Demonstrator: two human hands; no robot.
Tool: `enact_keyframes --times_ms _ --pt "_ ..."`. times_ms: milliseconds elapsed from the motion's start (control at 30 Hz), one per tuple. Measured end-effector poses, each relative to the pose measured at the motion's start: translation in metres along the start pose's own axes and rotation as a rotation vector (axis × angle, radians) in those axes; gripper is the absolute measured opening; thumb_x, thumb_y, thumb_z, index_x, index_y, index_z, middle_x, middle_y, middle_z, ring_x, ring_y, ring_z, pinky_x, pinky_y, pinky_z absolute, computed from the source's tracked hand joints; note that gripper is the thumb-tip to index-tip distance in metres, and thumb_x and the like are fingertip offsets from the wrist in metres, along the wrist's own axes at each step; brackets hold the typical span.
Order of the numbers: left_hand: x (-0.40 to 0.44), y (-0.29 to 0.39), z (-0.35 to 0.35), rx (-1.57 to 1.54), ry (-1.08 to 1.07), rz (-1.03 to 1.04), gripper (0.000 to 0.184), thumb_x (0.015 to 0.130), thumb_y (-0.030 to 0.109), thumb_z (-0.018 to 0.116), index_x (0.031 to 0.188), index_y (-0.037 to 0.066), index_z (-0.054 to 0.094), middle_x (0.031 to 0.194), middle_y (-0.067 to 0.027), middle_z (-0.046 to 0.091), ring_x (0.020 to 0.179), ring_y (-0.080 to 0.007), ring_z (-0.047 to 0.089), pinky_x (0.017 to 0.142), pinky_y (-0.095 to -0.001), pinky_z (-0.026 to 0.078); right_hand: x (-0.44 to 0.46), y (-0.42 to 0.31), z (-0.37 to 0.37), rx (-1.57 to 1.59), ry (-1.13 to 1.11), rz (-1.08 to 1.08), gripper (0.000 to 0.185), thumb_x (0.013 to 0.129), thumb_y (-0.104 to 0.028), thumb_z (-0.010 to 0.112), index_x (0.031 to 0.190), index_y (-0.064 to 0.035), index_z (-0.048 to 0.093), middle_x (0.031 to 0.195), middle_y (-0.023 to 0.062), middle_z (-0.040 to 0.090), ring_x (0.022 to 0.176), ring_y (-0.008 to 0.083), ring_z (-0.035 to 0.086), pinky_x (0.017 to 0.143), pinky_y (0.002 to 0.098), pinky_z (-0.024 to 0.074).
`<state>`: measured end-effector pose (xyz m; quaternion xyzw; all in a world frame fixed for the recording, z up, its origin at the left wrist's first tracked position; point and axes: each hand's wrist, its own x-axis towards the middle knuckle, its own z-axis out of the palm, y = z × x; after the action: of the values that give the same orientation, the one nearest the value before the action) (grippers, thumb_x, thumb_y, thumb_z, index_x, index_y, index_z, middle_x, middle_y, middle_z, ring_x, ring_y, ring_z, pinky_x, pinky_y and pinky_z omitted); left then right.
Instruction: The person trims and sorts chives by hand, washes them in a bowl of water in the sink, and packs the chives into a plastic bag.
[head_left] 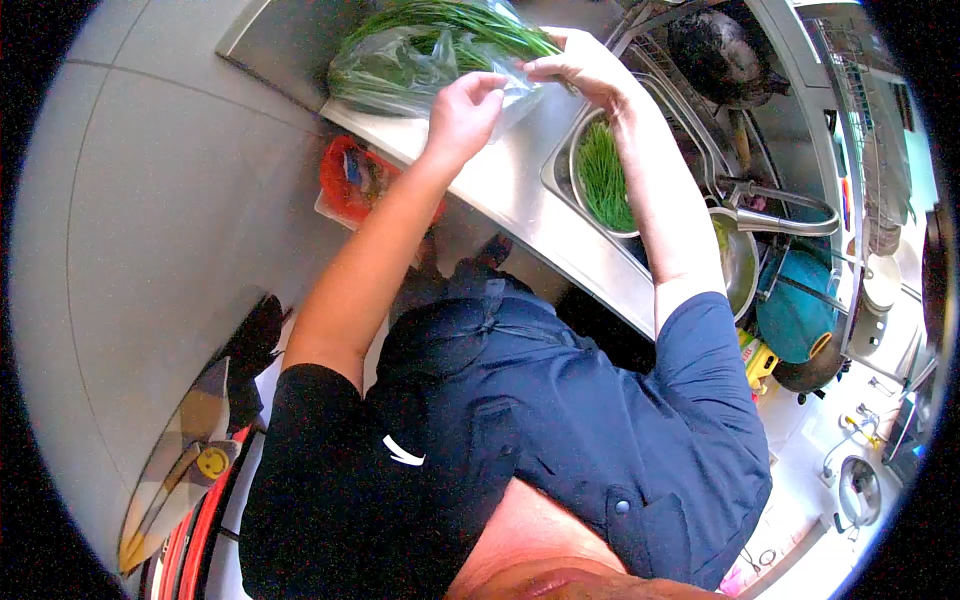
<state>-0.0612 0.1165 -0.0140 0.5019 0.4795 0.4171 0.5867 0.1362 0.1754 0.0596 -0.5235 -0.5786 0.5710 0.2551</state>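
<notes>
A clear plastic bag (405,65) full of long, thin green stalks, which look like chives (490,32), lies at the end of the steel counter. My left hand (465,115) is closed, thumb and fingertips pinching the bag's near edge. Around the ends of the stalks at the bag's mouth, my right hand (590,70) has its fingers curled; part of its grip is hidden. Below my right forearm, a round metal bowl (632,234) of more green stalks (603,175) sits in the sink.
A curved faucet (785,215) and a metal pan (742,265) are right of the sink. A dark wok (715,55) stands behind it. A teal basin (797,305) is further right. Under the counter's left edge is a red container (345,190).
</notes>
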Motion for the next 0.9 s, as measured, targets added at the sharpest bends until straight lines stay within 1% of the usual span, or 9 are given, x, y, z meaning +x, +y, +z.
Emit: enact_keyframes --times_ms 167,267,333,567,667,733,767,833,900 --pt "-0.001 -0.007 0.002 0.024 0.016 0.029 0.019 0.092 0.009 0.061 0.110 0.005 0.069 0.083 -0.0008 0.067 0.069 -0.0082 0.059 0.064 -0.0245 0.049 -0.002 -0.001 0.008 -0.008 0.011 0.027 0.040 0.070 -0.016 0.079 0.107 -0.0035 0.070 0.090 0.0012 0.068 0.081 0.0116 0.061 0.079 0.0283 0.0487" --pt "-0.009 0.011 0.003 -0.122 0.003 -0.001 0.024 0.093 0.009 0.055 0.113 0.006 0.069 0.081 -0.0011 0.065 0.066 -0.0073 0.056 0.057 -0.0233 0.046 -0.001 0.007 0.011 -0.036 0.001 0.024 0.039 0.071 -0.020 0.079 0.106 -0.0041 0.070 0.088 0.0019 0.068 0.080 0.0115 0.060 0.078 0.0279 0.0481" --pt "-0.009 0.016 0.001 -0.137 0.006 -0.186 0.030 0.092 0.009 0.048 0.114 0.007 0.069 0.078 -0.0010 0.063 0.063 -0.0071 0.054 0.052 -0.0221 0.042 0.001 0.013 0.012 -0.059 -0.003 0.006 0.039 0.072 -0.022 0.079 0.105 -0.0045 0.070 0.087 0.0023 0.067 0.078 0.0114 0.060 0.076 0.0278 0.0479" --pt "-0.008 0.013 0.002 -0.265 0.007 -0.285 0.033 0.091 0.010 0.046 0.112 0.008 0.072 0.074 -0.0016 0.061 0.062 -0.0080 0.054 0.051 -0.0218 0.041 0.001 0.016 0.014 -0.103 0.000 0.000 0.039 0.071 -0.027 0.079 0.103 -0.0063 0.071 0.080 0.0016 0.066 0.074 0.0104 0.058 0.069 0.0269 0.0453" --pt "-0.007 0.005 0.003 -0.144 0.054 -0.174 0.033 0.090 0.008 0.048 0.115 0.006 0.070 0.083 -0.0041 0.064 0.066 -0.0099 0.058 0.054 -0.0233 0.046 0.000 0.024 0.013 -0.142 0.008 -0.013 0.042 0.071 -0.031 0.080 0.105 -0.0075 0.071 0.081 0.0012 0.066 0.072 0.0101 0.058 0.066 0.0265 0.0450" --pt "-0.005 -0.006 0.002 0.032 0.086 0.183 0.036 0.089 0.003 0.049 0.120 0.003 0.068 0.102 -0.0061 0.066 0.071 -0.0119 0.061 0.061 -0.0251 0.051 -0.001 0.023 0.014 -0.155 0.015 -0.027 0.044 0.071 -0.033 0.080 0.107 -0.0082 0.072 0.081 0.0011 0.066 0.071 0.0100 0.058 0.065 0.0264 0.0449" --pt "-0.004 -0.011 0.000 0.035 0.083 0.184 0.036 0.089 0.003 0.049 0.120 0.003 0.068 0.102 -0.0061 0.066 0.071 -0.0119 0.061 0.061 -0.0251 0.051 -0.002 0.023 0.013 -0.137 -0.003 0.013 0.045 0.074 -0.030 0.081 0.111 -0.0069 0.070 0.088 0.0014 0.068 0.076 0.0096 0.060 0.070 0.0260 0.0479" --pt "-0.005 -0.008 -0.005 0.461 0.095 0.485 0.039 0.088 -0.001 0.049 0.123 0.002 0.065 0.119 -0.0063 0.062 0.076 -0.0133 0.063 0.066 -0.0264 0.054 -0.005 0.014 0.017 -0.118 -0.020 0.053 0.046 0.077 -0.027 0.082 0.116 -0.0057 0.069 0.094 0.0018 0.069 0.081 0.0092 0.062 0.075 0.0257 0.0509" --pt "-0.006 -0.008 -0.003 0.355 0.060 0.372 0.040 0.087 -0.001 0.050 0.124 0.002 0.065 0.120 -0.0069 0.062 0.075 -0.0132 0.063 0.066 -0.0264 0.054 -0.009 0.006 0.020 -0.113 -0.005 0.066 0.045 0.076 -0.029 0.083 0.112 -0.0057 0.070 0.091 0.0012 0.069 0.077 0.0084 0.062 0.071 0.0247 0.0498"
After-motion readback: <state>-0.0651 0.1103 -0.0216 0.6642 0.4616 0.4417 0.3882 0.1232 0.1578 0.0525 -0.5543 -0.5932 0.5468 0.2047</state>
